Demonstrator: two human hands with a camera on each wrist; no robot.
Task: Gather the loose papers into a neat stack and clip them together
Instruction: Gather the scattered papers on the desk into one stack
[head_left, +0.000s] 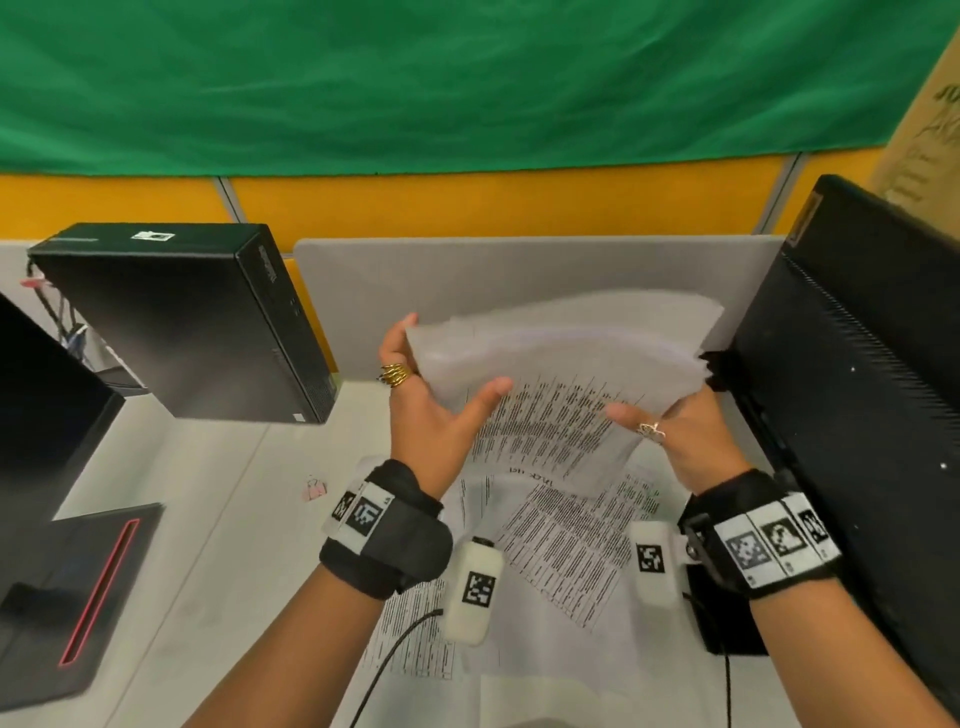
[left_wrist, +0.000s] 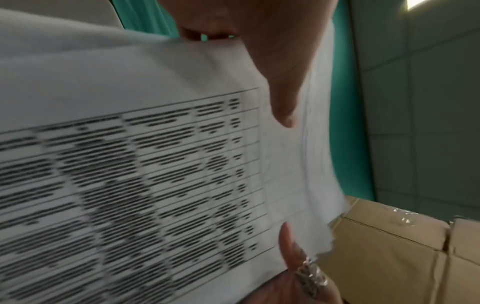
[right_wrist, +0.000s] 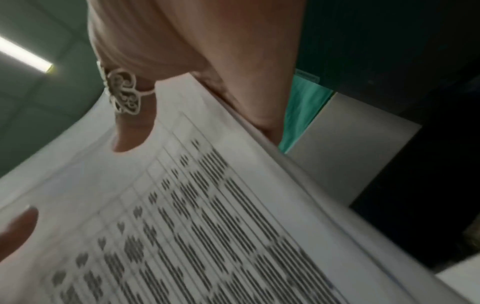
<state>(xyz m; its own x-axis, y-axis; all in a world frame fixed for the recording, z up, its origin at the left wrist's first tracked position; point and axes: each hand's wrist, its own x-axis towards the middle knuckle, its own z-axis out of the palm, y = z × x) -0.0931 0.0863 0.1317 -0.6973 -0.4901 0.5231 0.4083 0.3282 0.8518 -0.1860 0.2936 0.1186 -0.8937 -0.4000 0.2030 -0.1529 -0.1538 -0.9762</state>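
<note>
1. Midway through the gathering, a person lifts a sheaf of papers (head_left: 561, 374) above the desk (head_left: 208, 519), its long axis running side to side between the two hands and bowed upward in the middle.
2. Left hand (head_left: 431, 410) pinches the sheaf's left end, thumb on the printed face, fingers behind.
3. Right hand (head_left: 685, 436) pinches the right end the same way, its thumb bearing a silver ring (head_left: 652, 430).
4. More printed sheets (head_left: 566, 561) lie loose on the desk directly beneath the wrists, not yet gathered.
5. A pink binder clip (head_left: 314, 488) rests on the desk to the left of the left wrist, so the left hand is the nearer one to reach it; the sheaf edges look uneven and likely need squaring first.
</note>
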